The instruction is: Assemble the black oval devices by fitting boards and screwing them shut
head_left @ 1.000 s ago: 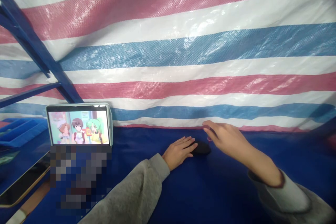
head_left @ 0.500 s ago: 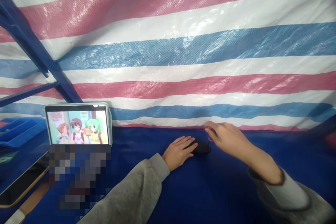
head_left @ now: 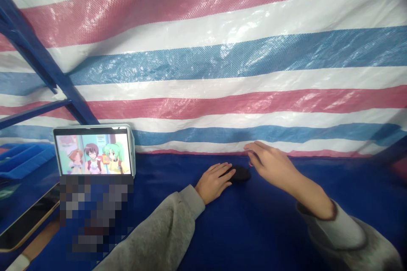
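— What is the room like?
— A striped sheet [head_left: 222, 61] hangs behind the blue table [head_left: 248, 228]; at left a blue frame [head_left: 71, 103] slants
— And containers?
— One blue tray [head_left: 38, 163], far left, divided; its contents I cannot tell. Beside it stands a tablet [head_left: 95, 154]
— And smaller?
— Left hand [head_left: 213, 186] lies on a black thing [head_left: 243, 173], fingers slightly apart. Right hand [head_left: 270, 163] bends just beside; if it is closed on the pink thing [head_left: 250, 164], I cannot tell

The left hand [head_left: 213, 182] lies palm-down, loosely spread — the right hand [head_left: 274, 166] is raised, half-curled.
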Available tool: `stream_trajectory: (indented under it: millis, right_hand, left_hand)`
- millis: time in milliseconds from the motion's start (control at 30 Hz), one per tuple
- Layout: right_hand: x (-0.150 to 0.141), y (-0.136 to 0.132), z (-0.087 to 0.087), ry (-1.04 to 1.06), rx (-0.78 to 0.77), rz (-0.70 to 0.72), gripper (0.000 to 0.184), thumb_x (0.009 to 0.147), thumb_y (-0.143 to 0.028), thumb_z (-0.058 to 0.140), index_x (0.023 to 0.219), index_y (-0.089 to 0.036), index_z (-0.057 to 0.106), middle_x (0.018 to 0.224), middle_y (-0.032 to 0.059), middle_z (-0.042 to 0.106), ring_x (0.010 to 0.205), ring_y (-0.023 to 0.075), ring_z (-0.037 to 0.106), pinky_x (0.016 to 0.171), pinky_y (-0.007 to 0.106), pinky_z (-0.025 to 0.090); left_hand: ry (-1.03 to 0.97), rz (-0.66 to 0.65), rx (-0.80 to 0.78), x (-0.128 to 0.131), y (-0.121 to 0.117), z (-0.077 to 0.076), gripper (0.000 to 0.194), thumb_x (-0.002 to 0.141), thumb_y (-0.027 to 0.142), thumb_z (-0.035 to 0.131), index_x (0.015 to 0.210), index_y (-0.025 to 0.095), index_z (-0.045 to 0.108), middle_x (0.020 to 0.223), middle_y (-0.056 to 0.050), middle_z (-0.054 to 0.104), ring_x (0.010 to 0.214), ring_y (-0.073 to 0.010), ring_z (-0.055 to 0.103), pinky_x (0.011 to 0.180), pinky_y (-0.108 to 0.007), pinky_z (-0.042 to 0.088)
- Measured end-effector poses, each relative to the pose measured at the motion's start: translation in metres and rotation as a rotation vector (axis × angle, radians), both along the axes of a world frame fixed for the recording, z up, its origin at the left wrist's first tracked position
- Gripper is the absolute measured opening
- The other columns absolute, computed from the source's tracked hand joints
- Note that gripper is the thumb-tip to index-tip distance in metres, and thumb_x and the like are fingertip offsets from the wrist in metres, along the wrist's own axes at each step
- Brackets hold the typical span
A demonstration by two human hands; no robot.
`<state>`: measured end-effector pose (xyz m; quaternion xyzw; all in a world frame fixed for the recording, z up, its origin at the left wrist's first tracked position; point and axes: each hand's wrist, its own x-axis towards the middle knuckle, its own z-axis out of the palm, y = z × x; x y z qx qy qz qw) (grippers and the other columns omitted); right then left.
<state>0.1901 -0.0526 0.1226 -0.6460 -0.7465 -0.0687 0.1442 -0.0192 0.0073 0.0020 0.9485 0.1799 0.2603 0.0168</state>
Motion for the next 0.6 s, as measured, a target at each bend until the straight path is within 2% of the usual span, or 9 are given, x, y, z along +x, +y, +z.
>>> stream_trajectory:
  millis: [67,200,267,333,433,600]
  right_hand:
    - [0.0007,0.002,-0.0031,0.004,0.042,0.008,0.03,0.094,-0.029,0.035,0.112,-0.021,0.059,0.101,0.0066,0.069,0.077,0.0197,0.066,0.062,0.028,0.038]
    - [0.0004,0.0029,-0.0031,-0.014,-0.009,-0.024,0.035,0.097,-0.041,0.033,0.097,-0.021,0.061,0.076,0.0051,0.071,0.067,0.0207,0.065,0.056,0.027,0.035]
    - [0.0002,0.002,-0.0013,-0.026,-0.046,-0.048,0.034,0.097,-0.039,0.031,0.096,-0.021,0.06,0.074,0.0043,0.071,0.064,0.0202,0.064,0.056,0.027,0.033]
    - [0.0,0.001,0.0,-0.032,-0.059,-0.049,0.028,0.094,-0.03,0.034,0.103,-0.02,0.059,0.082,0.005,0.072,0.068,0.0201,0.065,0.058,0.027,0.034]
    - [-0.0006,0.0002,0.0002,-0.031,-0.051,-0.035,0.029,0.09,-0.022,0.036,0.111,-0.019,0.057,0.09,0.0062,0.072,0.073,0.0204,0.066,0.06,0.028,0.035]
    - [-0.0023,0.001,-0.0006,-0.034,-0.075,-0.064,0.032,0.096,-0.036,0.031,0.102,-0.021,0.059,0.071,0.003,0.07,0.064,0.021,0.065,0.056,0.028,0.032]
  left_hand:
    - [-0.008,-0.005,-0.004,-0.0004,0.0011,-0.0007,0.039,0.1,0.032,0.041,0.137,0.021,0.045,0.141,-0.007,0.049,0.133,-0.0193,0.043,0.111,-0.039,0.037]
    - [-0.007,-0.019,-0.006,0.0001,0.0013,-0.0005,0.039,0.1,0.031,0.041,0.137,0.021,0.044,0.142,-0.007,0.047,0.135,-0.0194,0.041,0.112,-0.04,0.035]
    - [-0.009,-0.019,-0.01,0.0005,0.0008,0.0003,0.039,0.1,0.031,0.04,0.137,0.021,0.044,0.142,-0.008,0.047,0.134,-0.0195,0.041,0.112,-0.04,0.035]
    - [-0.011,-0.022,-0.01,0.0005,0.0002,0.0012,0.039,0.1,0.031,0.039,0.137,0.021,0.044,0.142,-0.008,0.048,0.134,-0.0198,0.042,0.112,-0.041,0.036]
    - [-0.014,-0.023,-0.01,0.0003,-0.0003,0.0019,0.038,0.1,0.031,0.039,0.137,0.02,0.045,0.142,-0.008,0.048,0.134,-0.0204,0.042,0.112,-0.041,0.036]
    - [-0.004,-0.019,-0.01,0.0002,-0.0001,0.001,0.039,0.1,0.03,0.04,0.137,0.021,0.044,0.142,-0.008,0.048,0.135,-0.0195,0.04,0.112,-0.04,0.035]
